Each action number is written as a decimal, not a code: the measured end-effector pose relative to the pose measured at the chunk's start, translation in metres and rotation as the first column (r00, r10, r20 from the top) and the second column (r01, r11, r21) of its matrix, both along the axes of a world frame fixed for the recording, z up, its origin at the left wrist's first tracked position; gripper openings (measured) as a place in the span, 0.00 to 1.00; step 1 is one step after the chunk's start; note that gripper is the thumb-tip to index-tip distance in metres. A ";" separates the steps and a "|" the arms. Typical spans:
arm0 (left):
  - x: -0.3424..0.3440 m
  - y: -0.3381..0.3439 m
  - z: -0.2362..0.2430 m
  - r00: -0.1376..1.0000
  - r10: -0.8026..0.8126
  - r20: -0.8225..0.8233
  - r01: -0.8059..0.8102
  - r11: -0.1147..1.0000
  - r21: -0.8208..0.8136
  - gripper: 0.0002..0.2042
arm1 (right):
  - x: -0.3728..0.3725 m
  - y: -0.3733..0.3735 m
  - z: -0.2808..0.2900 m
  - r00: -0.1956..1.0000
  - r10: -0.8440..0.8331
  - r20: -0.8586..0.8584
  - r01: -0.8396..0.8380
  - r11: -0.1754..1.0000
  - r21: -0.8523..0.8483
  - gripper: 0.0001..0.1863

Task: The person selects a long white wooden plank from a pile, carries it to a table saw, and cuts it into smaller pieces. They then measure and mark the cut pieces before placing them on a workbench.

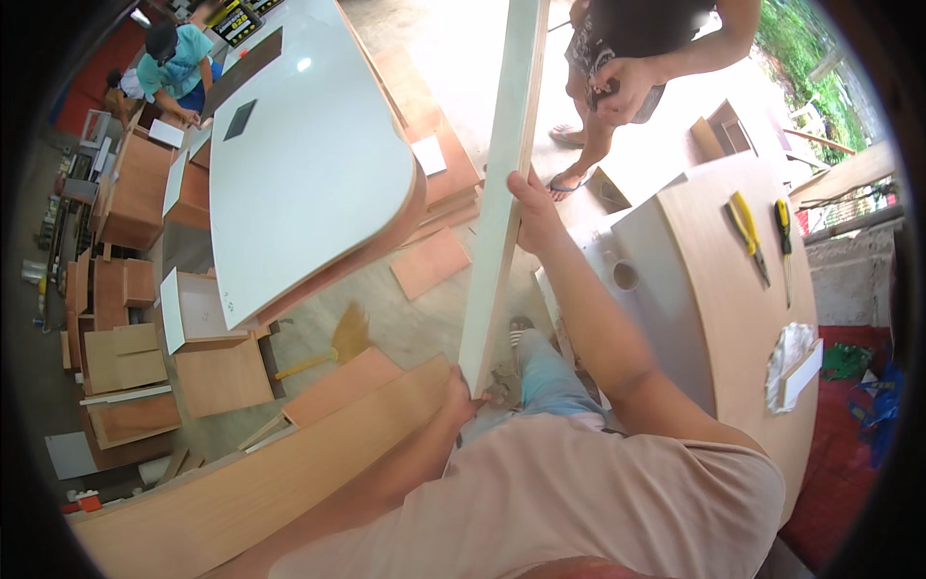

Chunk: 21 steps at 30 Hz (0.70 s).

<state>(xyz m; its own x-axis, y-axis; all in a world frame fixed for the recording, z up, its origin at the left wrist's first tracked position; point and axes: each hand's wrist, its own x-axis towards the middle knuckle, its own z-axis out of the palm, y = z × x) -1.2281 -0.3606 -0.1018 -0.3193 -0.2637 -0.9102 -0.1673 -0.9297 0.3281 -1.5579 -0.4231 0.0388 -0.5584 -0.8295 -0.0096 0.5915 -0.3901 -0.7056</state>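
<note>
A long, narrow white-faced board (501, 145) with a pale wood edge rises upright at a slant in front of me. My right hand (533, 212) grips it partway up, thumb across its face. My left hand (460, 401) is wrapped round its lower end. A wide wood-veneer plank (251, 482) lies along my left forearm, near that hand. To my right, a curved veneer-topped piece (714, 347) carries yellow-handled pliers (748, 236), a screwdriver (783, 236) and a small white block (801, 372) on a white cloth.
A person (699, 24) stands ahead right, holding something small. A co-worker (169, 68) works at back left beside a large white-topped panel (299, 193). Wooden boxes (135, 193) and loose boards (429, 261) crowd the left and centre floor, with a broom (347, 338) among them.
</note>
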 end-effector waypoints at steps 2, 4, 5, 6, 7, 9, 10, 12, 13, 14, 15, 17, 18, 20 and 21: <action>-0.017 -0.007 -0.003 0.997 -0.073 -0.017 0.073 0.997 0.003 0.28 | -0.026 -0.015 0.033 0.930 -0.158 -0.332 0.232 0.953 0.195 0.24; -0.049 -0.011 0.035 0.998 -0.066 -0.020 0.065 0.996 -0.059 0.28 | -0.055 -0.020 0.067 0.956 -0.097 -0.275 0.163 0.960 0.227 0.27; -0.066 -0.017 0.059 0.998 -0.057 -0.023 0.055 0.994 -0.094 0.28 | -0.070 -0.026 0.084 0.967 -0.064 -0.247 0.124 0.963 0.238 0.29; -0.077 -0.027 0.077 0.984 -0.117 -0.138 0.106 0.991 -0.082 0.29 | -0.087 -0.030 0.097 0.951 -0.086 -0.296 0.165 0.953 0.254 0.32; -0.082 -0.035 0.087 0.977 -0.124 -0.177 0.111 0.991 -0.080 0.30 | -0.097 -0.038 0.113 0.965 -0.069 -0.253 0.136 0.956 0.259 0.32; -0.095 -0.057 0.105 0.953 -0.152 -0.261 0.134 0.987 -0.084 0.30 | -0.121 -0.050 0.145 0.983 -0.052 -0.174 0.098 0.960 0.262 0.32; -0.101 -0.066 0.139 0.937 -0.161 -0.309 0.118 0.981 -0.152 0.29 | -0.135 -0.056 0.152 0.986 -0.041 -0.163 0.075 0.974 0.212 0.29; -0.100 -0.092 0.152 0.859 -0.280 -0.429 0.155 0.940 -0.304 0.26 | -0.161 -0.073 0.172 0.999 -0.042 -0.032 0.048 0.977 0.207 0.27; -0.102 -0.104 0.161 0.810 -0.343 -0.476 0.161 0.910 -0.382 0.25 | -0.166 -0.083 0.183 0.999 -0.040 0.034 0.033 0.979 0.201 0.26; -0.109 -0.114 0.172 0.810 -0.360 -0.463 0.134 0.882 -0.451 0.23 | -0.172 -0.091 0.194 0.993 -0.118 -0.002 0.114 0.947 0.299 0.23; -0.120 -0.124 0.213 0.808 -0.382 -0.449 0.117 0.851 -0.512 0.20 | -0.188 -0.099 0.193 0.991 -0.134 0.002 0.129 0.955 0.268 0.22; -0.130 -0.147 0.273 0.785 -0.443 -0.434 0.084 0.770 -0.633 0.18 | -0.224 -0.120 0.188 0.985 -0.171 0.015 0.165 0.967 0.194 0.21; -0.134 -0.160 0.292 0.768 -0.469 -0.436 0.049 0.722 -0.690 0.18 | -0.228 -0.131 0.195 0.978 -0.210 0.001 0.207 0.962 0.181 0.22; -0.141 -0.177 0.324 0.776 -0.462 -0.429 -0.003 0.678 -0.735 0.18 | -0.231 -0.143 0.199 0.955 -0.296 -0.025 0.296 0.938 0.184 0.23; -0.142 -0.188 0.329 0.782 -0.471 -0.408 0.013 0.666 -0.745 0.19 | -0.233 -0.149 0.199 0.950 -0.311 0.012 0.305 0.940 0.154 0.21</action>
